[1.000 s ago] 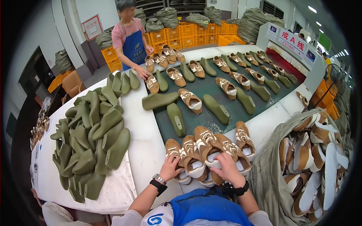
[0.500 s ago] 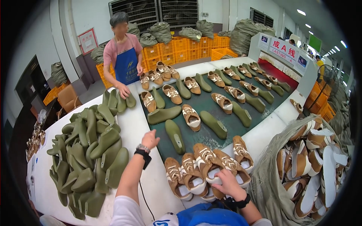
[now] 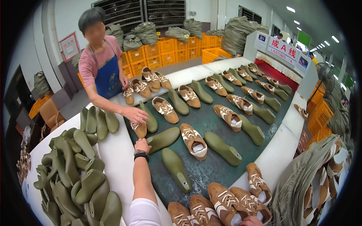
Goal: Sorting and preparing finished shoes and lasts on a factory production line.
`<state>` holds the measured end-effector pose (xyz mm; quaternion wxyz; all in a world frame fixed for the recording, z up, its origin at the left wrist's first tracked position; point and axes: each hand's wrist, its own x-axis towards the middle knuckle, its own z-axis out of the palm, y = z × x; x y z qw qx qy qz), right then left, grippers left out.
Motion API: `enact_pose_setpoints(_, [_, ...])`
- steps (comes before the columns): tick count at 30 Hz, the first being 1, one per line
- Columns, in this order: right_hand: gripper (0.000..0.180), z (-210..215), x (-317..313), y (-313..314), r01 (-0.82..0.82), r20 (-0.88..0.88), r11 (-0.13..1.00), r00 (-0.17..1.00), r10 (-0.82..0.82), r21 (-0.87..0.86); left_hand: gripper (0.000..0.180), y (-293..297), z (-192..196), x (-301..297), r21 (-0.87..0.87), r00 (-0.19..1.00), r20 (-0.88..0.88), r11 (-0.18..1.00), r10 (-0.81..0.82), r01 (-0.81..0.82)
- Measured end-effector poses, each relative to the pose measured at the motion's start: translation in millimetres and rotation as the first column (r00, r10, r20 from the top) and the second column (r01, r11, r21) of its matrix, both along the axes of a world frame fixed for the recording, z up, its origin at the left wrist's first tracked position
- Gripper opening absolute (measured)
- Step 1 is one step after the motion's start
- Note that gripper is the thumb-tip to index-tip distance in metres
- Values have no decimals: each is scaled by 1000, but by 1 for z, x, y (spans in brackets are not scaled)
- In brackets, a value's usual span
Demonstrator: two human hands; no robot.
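My left hand [image 3: 142, 145] reaches far out with its fingers closed on the end of an olive-green shoe last [image 3: 164, 139] lying crosswise on the dark green conveyor belt [image 3: 166, 158]. At the lower edge my right hand [image 3: 251, 221] shows only in part, its fingers closed at the heel of a brown sneaker with white stripes [image 3: 225, 199]. More such sneakers stand side by side around it. Just beyond my left hand, a co-worker's hand [image 3: 136, 115] is on another brown sneaker [image 3: 138, 129]. A second last [image 3: 174, 169] lies nearer to me.
Sneakers and lasts stand in rows along the belt. A heap of green lasts [image 3: 75, 165] covers the white table on the left. On the right sits an open woven sack [image 3: 298, 180] full of sneakers. Orange crates [image 3: 154, 56] line the back, behind the co-worker [image 3: 103, 64].
My left hand has moved forward onto the crosswise last. The co-worker has leaned in and reached onto the sneaker at the belt's left edge. My view has shifted forward; my right hand sits lower in it.
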<state>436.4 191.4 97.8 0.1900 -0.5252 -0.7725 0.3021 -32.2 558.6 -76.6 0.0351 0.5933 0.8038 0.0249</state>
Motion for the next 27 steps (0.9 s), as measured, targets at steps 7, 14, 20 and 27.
enact_pose_setpoints(7, [35,-9,2,10,2,-29,1000,1000,-1,12,37,-31,49,15,209,982,-120,963,-145,168])
enact_pose_setpoints(14, [37,-42,15,4,-39,-71,985,996,51,166,35,-214,142,-5,410,991,-106,905,-78,115])
enact_pose_setpoints(20, [37,7,-4,21,-37,-169,960,982,88,279,35,-474,115,30,437,932,181,823,314,-363])
enact_pose_setpoints(27, [43,43,-72,81,-354,40,857,929,367,374,56,-625,67,106,-79,874,239,905,424,-418])
